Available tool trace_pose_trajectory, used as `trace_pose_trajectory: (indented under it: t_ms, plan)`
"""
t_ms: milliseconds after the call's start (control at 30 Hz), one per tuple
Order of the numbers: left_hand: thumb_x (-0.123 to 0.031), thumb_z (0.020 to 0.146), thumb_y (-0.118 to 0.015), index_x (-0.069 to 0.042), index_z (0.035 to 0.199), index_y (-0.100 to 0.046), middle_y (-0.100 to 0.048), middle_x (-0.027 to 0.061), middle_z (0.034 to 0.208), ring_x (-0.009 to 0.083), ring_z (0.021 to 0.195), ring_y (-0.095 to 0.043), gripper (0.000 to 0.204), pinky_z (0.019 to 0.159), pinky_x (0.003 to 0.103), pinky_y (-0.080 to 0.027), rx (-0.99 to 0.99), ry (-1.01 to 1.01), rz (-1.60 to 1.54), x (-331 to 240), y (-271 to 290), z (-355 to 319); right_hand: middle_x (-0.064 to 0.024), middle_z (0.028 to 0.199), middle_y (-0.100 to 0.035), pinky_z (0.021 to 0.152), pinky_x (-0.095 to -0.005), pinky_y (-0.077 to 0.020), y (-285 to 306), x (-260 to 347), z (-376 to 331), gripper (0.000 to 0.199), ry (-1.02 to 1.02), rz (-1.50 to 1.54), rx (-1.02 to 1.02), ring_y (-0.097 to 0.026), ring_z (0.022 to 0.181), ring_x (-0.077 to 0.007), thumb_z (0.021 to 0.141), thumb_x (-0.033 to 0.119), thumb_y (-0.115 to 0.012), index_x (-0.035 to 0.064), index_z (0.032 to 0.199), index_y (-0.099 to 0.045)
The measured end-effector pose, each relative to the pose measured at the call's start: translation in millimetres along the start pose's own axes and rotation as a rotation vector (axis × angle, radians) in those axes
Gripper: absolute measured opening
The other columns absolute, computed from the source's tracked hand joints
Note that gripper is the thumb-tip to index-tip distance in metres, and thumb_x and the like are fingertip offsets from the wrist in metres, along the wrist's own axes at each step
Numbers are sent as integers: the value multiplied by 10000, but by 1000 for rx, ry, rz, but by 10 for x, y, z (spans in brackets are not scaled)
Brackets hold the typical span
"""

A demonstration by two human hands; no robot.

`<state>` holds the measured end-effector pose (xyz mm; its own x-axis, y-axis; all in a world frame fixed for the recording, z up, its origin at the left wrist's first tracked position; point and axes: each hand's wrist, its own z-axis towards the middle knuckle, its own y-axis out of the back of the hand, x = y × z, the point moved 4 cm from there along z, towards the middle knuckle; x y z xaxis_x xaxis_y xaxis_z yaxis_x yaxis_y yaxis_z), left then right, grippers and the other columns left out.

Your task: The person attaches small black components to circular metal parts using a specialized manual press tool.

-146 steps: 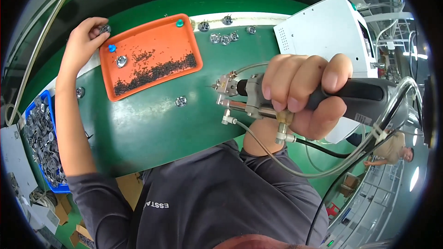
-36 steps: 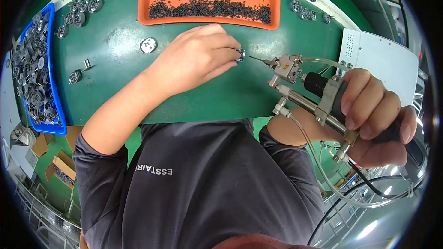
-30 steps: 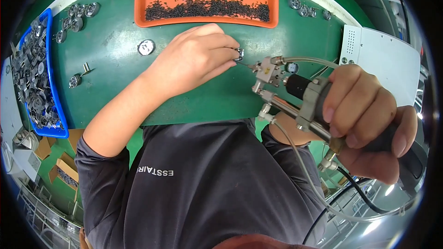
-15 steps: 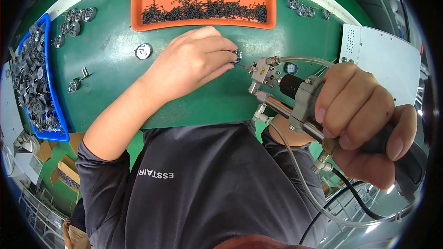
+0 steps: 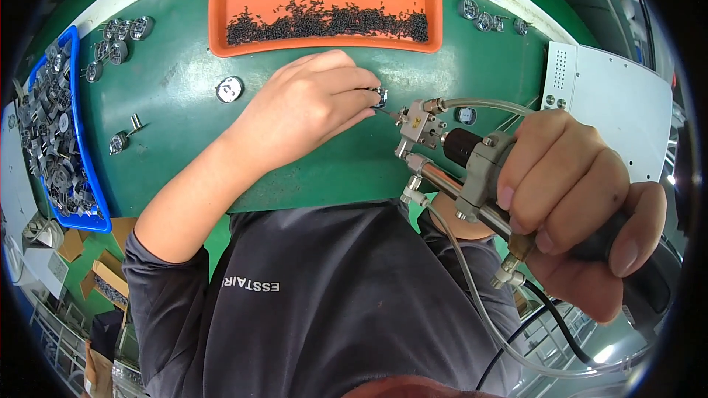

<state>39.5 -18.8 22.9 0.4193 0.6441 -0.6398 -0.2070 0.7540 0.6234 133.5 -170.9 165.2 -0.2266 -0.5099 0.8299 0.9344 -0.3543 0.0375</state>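
My left hand (image 5: 313, 107) is closed on a small round metal-and-black part (image 5: 381, 96) at the middle of the green table. Its fingers hide most of that part. On the right, my right hand (image 5: 571, 191) wraps round the black grip of a dispensing gun (image 5: 457, 147) with a metal valve head, a clear hose and a black hose. The gun's thin needle points left and ends at the part beside my left fingertips; whether it touches the part I cannot tell. A similar small part (image 5: 465, 115) lies just beyond the valve head.
Beyond my hands sits an orange tray (image 5: 324, 45) of small black pieces and one round part. A blue bin (image 5: 90, 169) at the left is heaped with parts. More round parts (image 5: 229, 89) lie about the table (image 5: 177, 140). A white metal box (image 5: 612, 103) stands at the right.
The whole view has shifted slightly, with the table sitting a little lower in it. The gun has tilted a little; both hands keep their hold.
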Motion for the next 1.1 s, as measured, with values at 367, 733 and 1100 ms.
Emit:
trace_pose_trajectory:
  t_ms: [367, 733, 1100]
  plan:
    - [-66, 770, -826, -9, 943, -753, -739, 80, 1042, 263, 896, -685, 197, 779, 382, -588, 1, -1, 7, 6, -8, -17, 42, 704, -599, 558, -264, -471, -17, -104, -62, 385, 71, -3, -191, -558, 541, -89, 966, 467, -739, 179, 1177, -595]
    - [-71, 765, -807, -23, 920, -752, -733, 79, 1044, 259, 919, -698, 171, 776, 377, -592, 31, -105, 117, 0, 1, -63, 15, 680, -564, 502, -286, -457, -155, -109, 112, 266, 87, 47, -68, -528, 506, -118, 1026, 320, -675, 136, 1043, -483]
    - [-106, 795, -812, -48, 881, -751, -757, 89, 971, 288, 881, -701, 120, 794, 424, -553, -256, 218, 493, 150, 1338, -321, 37, 671, -574, 499, -238, -472, 283, 355, -291, 313, 346, -48, -416, -555, 516, -99, 988, 347, -735, 141, 1036, -504]
